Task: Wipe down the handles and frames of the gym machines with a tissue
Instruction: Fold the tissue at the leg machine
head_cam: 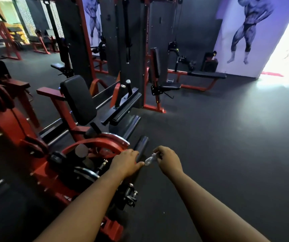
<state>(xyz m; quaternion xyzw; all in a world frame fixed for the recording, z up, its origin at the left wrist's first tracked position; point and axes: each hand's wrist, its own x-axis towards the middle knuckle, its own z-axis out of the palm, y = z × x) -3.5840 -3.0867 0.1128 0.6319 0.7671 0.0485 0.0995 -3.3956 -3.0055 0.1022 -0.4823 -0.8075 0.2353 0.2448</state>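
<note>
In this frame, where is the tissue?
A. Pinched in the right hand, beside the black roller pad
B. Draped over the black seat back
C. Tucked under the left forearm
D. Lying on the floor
A: the right hand pinches the crumpled tissue in its fingers, just right of the black roller pad, where the left hand rests.

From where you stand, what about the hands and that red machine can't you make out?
- Left hand: its fingertips curl behind the black roller pad, so the grip is hidden.
- Tissue: small, blurred wad; most sits inside the right hand.
- Red machine: cut off by the left edge, partly covered by the left forearm.
</note>
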